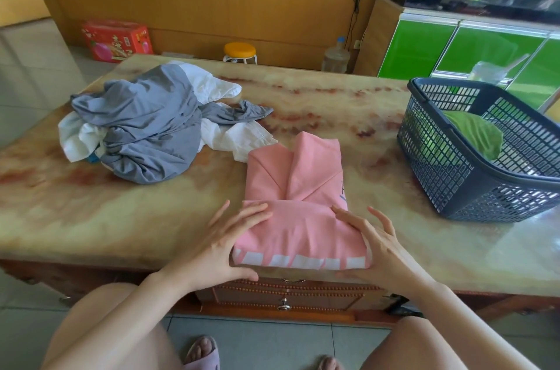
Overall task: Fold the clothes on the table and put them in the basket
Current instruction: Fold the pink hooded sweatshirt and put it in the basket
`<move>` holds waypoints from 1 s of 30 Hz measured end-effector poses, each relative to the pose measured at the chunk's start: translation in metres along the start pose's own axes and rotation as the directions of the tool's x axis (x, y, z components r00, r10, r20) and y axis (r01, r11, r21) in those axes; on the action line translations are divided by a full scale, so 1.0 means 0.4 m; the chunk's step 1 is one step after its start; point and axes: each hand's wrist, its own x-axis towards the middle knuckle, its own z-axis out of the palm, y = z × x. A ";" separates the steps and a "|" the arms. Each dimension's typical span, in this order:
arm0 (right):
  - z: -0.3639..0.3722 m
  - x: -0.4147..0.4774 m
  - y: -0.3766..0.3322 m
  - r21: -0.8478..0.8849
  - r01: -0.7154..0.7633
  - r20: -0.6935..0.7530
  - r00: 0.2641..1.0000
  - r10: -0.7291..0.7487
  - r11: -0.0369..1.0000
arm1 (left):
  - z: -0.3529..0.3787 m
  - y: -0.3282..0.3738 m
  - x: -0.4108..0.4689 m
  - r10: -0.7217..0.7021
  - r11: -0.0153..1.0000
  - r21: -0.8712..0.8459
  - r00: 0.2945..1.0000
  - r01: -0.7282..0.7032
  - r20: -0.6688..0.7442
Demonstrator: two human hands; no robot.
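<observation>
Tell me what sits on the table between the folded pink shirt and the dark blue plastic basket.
Nothing: in the head view, only bare marbled tabletop separates the folded pink shirt from the dark blue plastic mesh basket.

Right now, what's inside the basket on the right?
One folded green garment lies inside the dark mesh basket. Its lower part shows only through the near wall, and anything beneath it is covered.

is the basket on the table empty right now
No, a folded green garment lies inside the basket.
</observation>
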 end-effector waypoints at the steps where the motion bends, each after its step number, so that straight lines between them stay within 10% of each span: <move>1: 0.006 0.002 0.006 0.008 -0.011 0.004 1.000 0.011 1.000 | 0.000 -0.001 0.003 0.002 1.000 -0.004 1.000 -0.002 -0.018; 6: -0.021 0.037 -0.005 0.262 -0.109 -0.072 0.989 0.132 0.959 | -0.016 0.004 0.039 -0.163 0.968 -0.212 0.977 0.132 -0.137; 12: -0.058 0.215 0.030 0.707 -0.320 -0.094 0.841 0.532 0.631 | -0.098 0.010 0.252 -0.547 0.768 -0.487 0.821 0.416 -0.161; 20: -0.060 0.398 0.103 0.622 -0.597 -0.018 0.636 0.772 0.506 | -0.075 -0.073 0.435 -0.852 0.450 -0.471 0.523 0.759 0.028; 25: -0.021 0.370 0.094 0.450 -0.502 -0.159 0.769 0.619 0.739 | -0.069 -0.077 0.445 -0.876 0.429 -0.367 0.479 0.826 0.054; 30: -0.004 0.400 0.096 0.473 -0.655 -0.015 0.663 0.749 0.589 | -0.063 -0.099 0.452 -0.874 0.371 -0.474 0.473 0.798 0.112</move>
